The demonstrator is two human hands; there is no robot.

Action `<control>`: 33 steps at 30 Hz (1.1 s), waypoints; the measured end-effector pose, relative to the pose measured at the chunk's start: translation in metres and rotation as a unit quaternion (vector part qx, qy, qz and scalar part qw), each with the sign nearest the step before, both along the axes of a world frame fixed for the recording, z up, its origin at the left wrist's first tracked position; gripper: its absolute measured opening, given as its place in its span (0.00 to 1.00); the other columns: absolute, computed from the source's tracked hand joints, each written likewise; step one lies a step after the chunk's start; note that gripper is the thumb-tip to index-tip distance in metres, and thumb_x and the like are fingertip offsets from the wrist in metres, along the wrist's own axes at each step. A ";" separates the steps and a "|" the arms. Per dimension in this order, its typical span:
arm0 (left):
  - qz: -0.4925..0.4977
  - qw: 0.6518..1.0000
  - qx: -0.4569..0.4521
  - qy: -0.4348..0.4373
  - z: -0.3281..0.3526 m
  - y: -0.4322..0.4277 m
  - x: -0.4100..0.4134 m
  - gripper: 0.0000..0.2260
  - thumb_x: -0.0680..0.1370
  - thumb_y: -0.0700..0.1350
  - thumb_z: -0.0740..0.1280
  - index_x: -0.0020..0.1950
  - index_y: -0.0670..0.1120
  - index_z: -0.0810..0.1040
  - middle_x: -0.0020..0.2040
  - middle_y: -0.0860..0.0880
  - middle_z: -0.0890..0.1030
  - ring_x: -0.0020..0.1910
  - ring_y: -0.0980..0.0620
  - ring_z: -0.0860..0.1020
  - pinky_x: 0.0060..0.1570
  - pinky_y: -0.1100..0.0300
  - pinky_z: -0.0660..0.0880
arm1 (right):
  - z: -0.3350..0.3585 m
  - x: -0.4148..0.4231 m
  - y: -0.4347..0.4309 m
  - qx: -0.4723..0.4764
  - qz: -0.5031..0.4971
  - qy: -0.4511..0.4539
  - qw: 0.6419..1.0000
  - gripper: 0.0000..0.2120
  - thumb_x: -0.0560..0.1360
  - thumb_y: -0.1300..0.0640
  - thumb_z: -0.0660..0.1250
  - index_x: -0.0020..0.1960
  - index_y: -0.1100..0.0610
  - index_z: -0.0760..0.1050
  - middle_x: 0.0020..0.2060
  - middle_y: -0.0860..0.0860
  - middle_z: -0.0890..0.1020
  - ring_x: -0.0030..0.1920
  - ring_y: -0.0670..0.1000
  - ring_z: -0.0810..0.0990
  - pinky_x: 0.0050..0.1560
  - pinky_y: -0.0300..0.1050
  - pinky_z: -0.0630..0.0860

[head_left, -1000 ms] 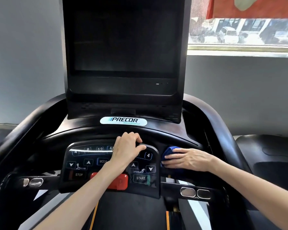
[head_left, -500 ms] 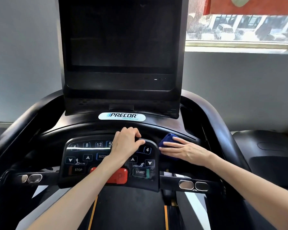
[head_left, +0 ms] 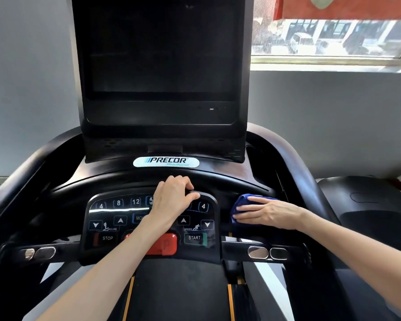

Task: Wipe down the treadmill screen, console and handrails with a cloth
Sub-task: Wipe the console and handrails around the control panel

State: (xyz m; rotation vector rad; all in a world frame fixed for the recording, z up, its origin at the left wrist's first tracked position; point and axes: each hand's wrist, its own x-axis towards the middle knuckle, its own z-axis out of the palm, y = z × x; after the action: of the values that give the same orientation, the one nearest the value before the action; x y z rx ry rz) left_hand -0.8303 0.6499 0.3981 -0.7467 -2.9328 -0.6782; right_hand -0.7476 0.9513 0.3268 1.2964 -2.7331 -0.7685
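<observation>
Folded blue cloth [head_left: 240, 202] lay just right of the black button console [head_left: 107, 218], pressed flat under the straight fingers of the right hand [head_left: 269, 214]. The left hand [head_left: 171, 198] curled over the console's top edge, gripping it. Even, overlapping strokes clear of the green-edged START button [head_left: 194, 237] would have served best. The palm hid much of the cloth, and the glossy black handrails [head_left: 308, 172] ran out of view.

Our right hand [head_left: 270, 215] pushed the cloth [head_left: 241, 205] up and away beside the panel [head_left: 102, 214], and now we have drawn it back toward us and slightly further right
</observation>
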 end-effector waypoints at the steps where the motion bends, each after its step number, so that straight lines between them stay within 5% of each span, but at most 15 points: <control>1: -0.001 1.000 0.001 0.004 0.000 0.000 0.000 0.12 0.75 0.55 0.68 0.52 0.49 0.79 0.50 0.53 0.80 0.53 0.52 0.74 0.56 0.57 0.67 | -0.004 0.004 -0.001 -0.014 -0.023 -0.018 0.999 0.22 0.79 0.55 0.50 0.73 0.50 0.62 0.74 0.40 0.60 0.75 0.46 0.55 0.71 0.51 0.51; 7: -0.009 1.000 0.001 0.009 0.001 -0.001 0.002 0.11 0.75 0.54 0.67 0.52 0.49 0.78 0.49 0.54 0.79 0.52 0.52 0.73 0.56 0.58 0.66 | 0.003 0.009 0.007 0.021 0.006 -0.089 0.996 0.21 0.77 0.56 0.51 0.67 0.49 0.72 0.69 0.39 0.69 0.70 0.43 0.65 0.72 0.48 0.50; 14: -0.063 0.998 0.024 -0.015 0.001 -0.014 -0.002 0.10 0.78 0.48 0.65 0.57 0.48 0.78 0.55 0.53 0.80 0.56 0.53 0.74 0.61 0.58 0.67 | 0.022 -0.031 -0.041 -0.244 -0.181 -0.091 0.949 0.34 0.76 0.65 0.58 0.76 0.50 0.47 0.74 0.42 0.48 0.75 0.46 0.44 0.75 0.46 0.47; 18: -0.040 0.999 0.016 0.023 0.005 -0.039 -0.009 0.11 0.77 0.44 0.65 0.58 0.46 0.79 0.55 0.51 0.81 0.55 0.50 0.77 0.61 0.55 0.69 | 0.029 -0.072 -0.102 -0.324 -0.251 -0.092 0.908 0.32 0.79 0.56 0.59 0.76 0.47 0.46 0.73 0.38 0.45 0.73 0.42 0.40 0.73 0.41 0.40; 20: 0.002 1.000 0.003 0.029 0.004 -0.056 -0.013 0.10 0.77 0.43 0.65 0.57 0.46 0.79 0.54 0.51 0.81 0.55 0.49 0.76 0.60 0.54 0.70 | 0.038 -0.088 -0.117 -0.395 -0.292 -0.124 0.862 0.27 0.80 0.52 0.57 0.76 0.48 0.51 0.75 0.40 0.52 0.75 0.44 0.46 0.75 0.44 0.43; 22: 0.042 0.999 -0.004 0.030 0.005 -0.075 -0.018 0.09 0.77 0.43 0.65 0.56 0.46 0.79 0.54 0.50 0.81 0.54 0.48 0.76 0.59 0.53 0.70 | 0.049 -0.098 -0.119 -0.488 -0.350 -0.180 0.779 0.21 0.81 0.53 0.56 0.73 0.53 0.62 0.71 0.47 0.65 0.73 0.47 0.58 0.73 0.43 0.52; 24: 0.073 0.997 -0.010 0.037 0.004 -0.092 -0.022 0.10 0.77 0.43 0.65 0.56 0.46 0.79 0.55 0.50 0.81 0.54 0.47 0.76 0.58 0.53 0.70 | 0.064 -0.095 -0.111 -0.559 -0.417 -0.253 0.671 0.15 0.81 0.51 0.55 0.64 0.54 0.73 0.60 0.50 0.76 0.64 0.48 0.71 0.64 0.39 0.63; 26: 0.101 0.994 -0.025 0.034 0.003 -0.105 -0.024 0.11 0.77 0.46 0.65 0.58 0.47 0.78 0.56 0.50 0.80 0.54 0.47 0.76 0.58 0.53 0.70 | 0.079 -0.088 -0.102 -0.579 -0.438 -0.317 0.610 0.16 0.81 0.47 0.54 0.57 0.53 0.76 0.54 0.49 0.80 0.56 0.46 0.77 0.58 0.39 0.69; 29: 0.138 0.989 -0.061 0.003 0.000 -0.119 -0.025 0.16 0.77 0.53 0.64 0.62 0.49 0.75 0.59 0.51 0.77 0.58 0.49 0.75 0.60 0.54 0.69 | 0.089 -0.079 -0.117 -0.568 -0.412 -0.385 0.599 0.18 0.81 0.45 0.53 0.53 0.52 0.79 0.49 0.48 0.82 0.45 0.41 0.79 0.46 0.32 0.71; 31: 0.164 0.981 -0.099 -0.014 -0.003 -0.125 -0.027 0.21 0.77 0.58 0.63 0.66 0.50 0.71 0.64 0.51 0.74 0.62 0.49 0.73 0.64 0.53 0.66 | 0.082 -0.077 -0.144 -0.548 -0.387 -0.423 0.609 0.20 0.81 0.43 0.50 0.56 0.47 0.79 0.52 0.50 0.83 0.47 0.43 0.79 0.49 0.33 0.72; 33: 0.185 0.976 -0.105 -0.046 -0.004 -0.129 -0.030 0.25 0.75 0.60 0.64 0.68 0.49 0.68 0.67 0.51 0.71 0.65 0.48 0.70 0.66 0.51 0.65 | 0.078 -0.079 -0.174 -0.488 -0.378 -0.402 0.677 0.21 0.79 0.37 0.47 0.55 0.40 0.77 0.52 0.49 0.82 0.52 0.49 0.80 0.57 0.42 0.72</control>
State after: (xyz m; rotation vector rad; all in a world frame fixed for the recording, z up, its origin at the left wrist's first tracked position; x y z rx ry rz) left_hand -0.8600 0.5214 0.3939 -0.1636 -3.1319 -0.3833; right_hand -0.8271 0.7777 0.4050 0.1635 -3.2516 1.5748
